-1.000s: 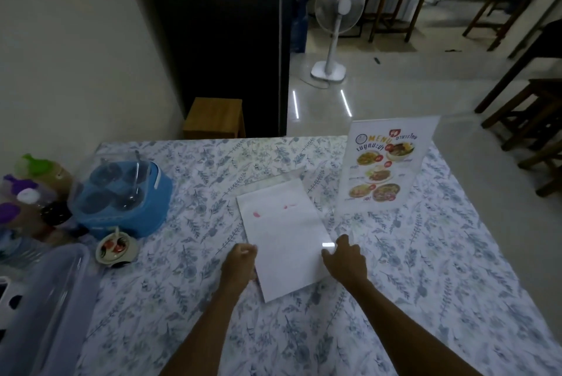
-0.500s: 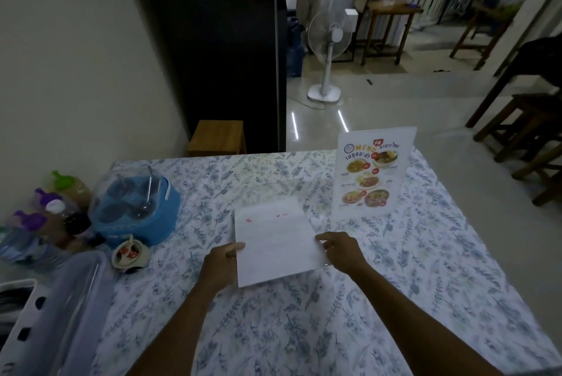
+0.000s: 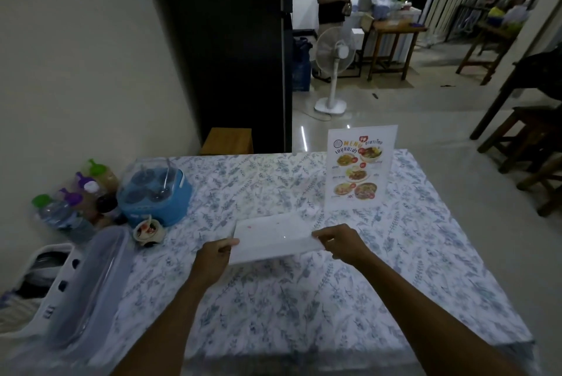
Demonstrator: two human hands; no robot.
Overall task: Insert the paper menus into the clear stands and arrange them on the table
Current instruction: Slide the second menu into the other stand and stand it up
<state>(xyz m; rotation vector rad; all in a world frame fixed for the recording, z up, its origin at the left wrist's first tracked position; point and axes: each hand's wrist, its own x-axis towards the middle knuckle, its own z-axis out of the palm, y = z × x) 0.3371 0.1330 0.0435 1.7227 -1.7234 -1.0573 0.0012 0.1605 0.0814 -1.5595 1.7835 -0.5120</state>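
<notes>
Second menu stand point(image 3: 273, 237), white sheet inside with faint red marks showing through, held just above the middle of the table point(image 3: 441, 254), tilted nearly flat. Left hand point(image 3: 213, 257) pinching its left edge; right hand point(image 3: 340, 242) pinching its right edge. Judged light, stiff and slick, prone to scratching; best gripped by the side edges, as now. Finished menu stand point(image 3: 359, 169) upright near the far right corner, colourful food print facing the wearer.
</notes>
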